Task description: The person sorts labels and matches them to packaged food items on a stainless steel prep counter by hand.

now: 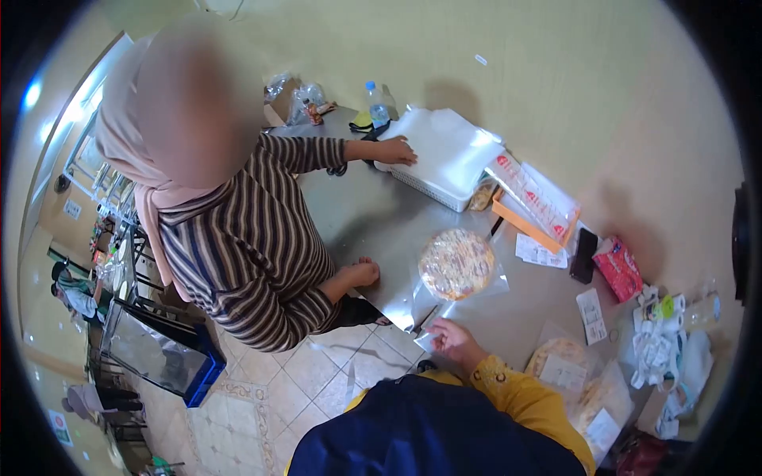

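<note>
My right hand (454,341), in a yellow sleeve, is at the near edge of the metal table. Its fingers are pinched on a small whitish piece of clear plastic (427,342), whose exact kind is hard to make out. Just beyond it lies a round, flat pizza (456,264) with pale shredded topping, in a clear plastic bag (498,282). My left hand is out of view. Across the corner stands a person (246,230) in a striped top. One of that person's hands (394,150) rests on white sheets (441,151); the other (362,273) is at the table edge.
The sheets lie over a white basket (432,193). Beside it are an orange tray (530,222) with a printed box, a black phone (583,255) and a pink packet (617,268). More bagged pizzas (558,358) lie to my right. A water bottle (377,103) stands at the back.
</note>
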The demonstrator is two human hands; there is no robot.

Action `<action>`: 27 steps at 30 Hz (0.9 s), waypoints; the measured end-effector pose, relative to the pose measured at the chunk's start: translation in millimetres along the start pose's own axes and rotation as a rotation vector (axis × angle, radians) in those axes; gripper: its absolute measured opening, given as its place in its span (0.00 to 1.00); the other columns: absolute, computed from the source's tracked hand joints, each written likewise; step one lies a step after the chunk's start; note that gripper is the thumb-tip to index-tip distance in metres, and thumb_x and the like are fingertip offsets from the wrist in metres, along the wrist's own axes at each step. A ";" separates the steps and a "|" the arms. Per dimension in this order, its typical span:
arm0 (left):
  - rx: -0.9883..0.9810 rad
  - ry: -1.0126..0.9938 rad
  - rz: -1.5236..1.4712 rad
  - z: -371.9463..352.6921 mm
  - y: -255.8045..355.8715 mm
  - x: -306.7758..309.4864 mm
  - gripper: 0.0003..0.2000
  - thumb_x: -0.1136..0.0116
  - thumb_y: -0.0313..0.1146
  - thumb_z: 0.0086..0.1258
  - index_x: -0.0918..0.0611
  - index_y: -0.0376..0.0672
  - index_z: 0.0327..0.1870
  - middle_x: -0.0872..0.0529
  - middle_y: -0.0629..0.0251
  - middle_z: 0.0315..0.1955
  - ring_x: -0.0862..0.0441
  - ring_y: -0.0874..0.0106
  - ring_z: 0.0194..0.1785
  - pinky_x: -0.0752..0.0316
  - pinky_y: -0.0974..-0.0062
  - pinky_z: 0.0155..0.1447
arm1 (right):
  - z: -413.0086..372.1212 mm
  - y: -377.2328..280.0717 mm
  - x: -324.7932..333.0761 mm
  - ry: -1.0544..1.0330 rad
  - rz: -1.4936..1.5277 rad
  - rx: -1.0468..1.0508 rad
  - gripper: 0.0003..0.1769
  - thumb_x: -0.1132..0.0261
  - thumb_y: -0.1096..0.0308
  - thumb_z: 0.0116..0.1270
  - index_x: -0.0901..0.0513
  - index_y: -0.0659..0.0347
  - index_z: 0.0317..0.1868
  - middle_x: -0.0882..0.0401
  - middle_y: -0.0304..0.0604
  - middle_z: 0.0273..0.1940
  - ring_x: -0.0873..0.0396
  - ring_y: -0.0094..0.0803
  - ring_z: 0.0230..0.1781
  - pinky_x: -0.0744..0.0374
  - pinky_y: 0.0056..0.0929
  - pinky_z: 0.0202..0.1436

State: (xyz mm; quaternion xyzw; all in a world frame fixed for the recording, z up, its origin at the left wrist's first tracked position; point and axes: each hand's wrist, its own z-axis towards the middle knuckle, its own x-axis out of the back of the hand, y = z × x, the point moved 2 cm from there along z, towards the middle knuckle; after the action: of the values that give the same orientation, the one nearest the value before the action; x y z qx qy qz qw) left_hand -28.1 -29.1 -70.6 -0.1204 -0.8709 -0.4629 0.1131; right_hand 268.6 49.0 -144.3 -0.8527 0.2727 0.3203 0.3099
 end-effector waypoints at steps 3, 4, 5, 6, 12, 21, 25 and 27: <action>0.021 -0.010 -0.011 -2.3 -2.2 0.8 0.20 0.52 0.42 0.69 0.27 0.37 0.56 0.21 0.52 0.49 0.24 0.62 0.53 0.31 0.69 0.58 | 27.3 -2.3 -10.2 -0.016 0.109 0.015 0.14 0.40 0.59 0.64 0.28 0.60 0.41 0.22 0.49 0.39 0.25 0.32 0.28 0.24 0.28 0.33; 0.027 -0.021 -0.008 -1.7 -2.0 0.4 0.20 0.52 0.42 0.69 0.27 0.37 0.56 0.21 0.52 0.49 0.24 0.62 0.53 0.31 0.69 0.58 | 39.6 1.0 -11.4 -0.051 0.153 0.046 0.13 0.39 0.58 0.64 0.27 0.60 0.39 0.22 0.48 0.38 0.25 0.32 0.27 0.24 0.28 0.33; 0.025 -0.033 -0.002 -1.2 -1.3 0.5 0.20 0.52 0.42 0.69 0.27 0.37 0.56 0.21 0.52 0.49 0.24 0.62 0.53 0.31 0.69 0.58 | 45.5 5.1 -14.4 -0.089 0.201 0.081 0.13 0.39 0.58 0.64 0.27 0.59 0.37 0.22 0.47 0.36 0.25 0.31 0.26 0.24 0.28 0.32; 0.024 -0.043 0.003 -0.2 0.8 1.7 0.20 0.52 0.42 0.69 0.27 0.37 0.56 0.21 0.52 0.49 0.24 0.62 0.53 0.31 0.69 0.57 | 47.2 5.9 -20.6 -0.001 0.192 0.107 0.13 0.39 0.57 0.64 0.27 0.59 0.36 0.22 0.46 0.35 0.25 0.31 0.25 0.24 0.28 0.31; -0.010 -0.112 0.027 13.4 7.5 10.9 0.20 0.51 0.41 0.69 0.27 0.37 0.56 0.21 0.52 0.49 0.24 0.63 0.54 0.31 0.69 0.57 | 72.3 5.0 -25.0 0.168 0.197 0.205 0.15 0.41 0.53 0.64 0.27 0.57 0.32 0.24 0.41 0.25 0.27 0.29 0.20 0.26 0.28 0.25; -0.075 -0.259 0.024 58.5 15.1 53.8 0.20 0.50 0.40 0.69 0.28 0.36 0.57 0.22 0.52 0.49 0.24 0.63 0.54 0.31 0.70 0.57 | -62.3 -30.4 -18.9 0.518 0.017 0.630 0.13 0.43 0.62 0.63 0.29 0.54 0.22 0.33 0.33 0.15 0.36 0.21 0.11 0.37 0.18 0.13; 0.050 -0.373 -0.337 84.8 33.2 67.6 0.19 0.50 0.38 0.69 0.28 0.37 0.57 0.22 0.55 0.50 0.24 0.63 0.54 0.31 0.68 0.58 | -102.8 -26.5 -41.1 0.615 -0.119 0.851 0.10 0.42 0.64 0.63 0.27 0.56 0.25 0.32 0.33 0.17 0.35 0.19 0.13 0.35 0.17 0.16; 0.112 -0.517 -0.638 89.8 61.6 62.3 0.19 0.50 0.37 0.69 0.29 0.39 0.58 0.23 0.59 0.51 0.25 0.61 0.55 0.33 0.62 0.60 | -98.2 -12.1 -74.5 0.535 -0.270 0.871 0.06 0.40 0.67 0.62 0.25 0.59 0.29 0.29 0.34 0.20 0.33 0.19 0.16 0.33 0.17 0.19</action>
State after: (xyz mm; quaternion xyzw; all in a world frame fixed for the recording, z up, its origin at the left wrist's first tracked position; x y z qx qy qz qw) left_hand -75.4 85.7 -52.4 0.0498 -0.8880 -0.3812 -0.2522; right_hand 265.6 7.8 -27.6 -0.7244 0.3377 -0.0942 0.5935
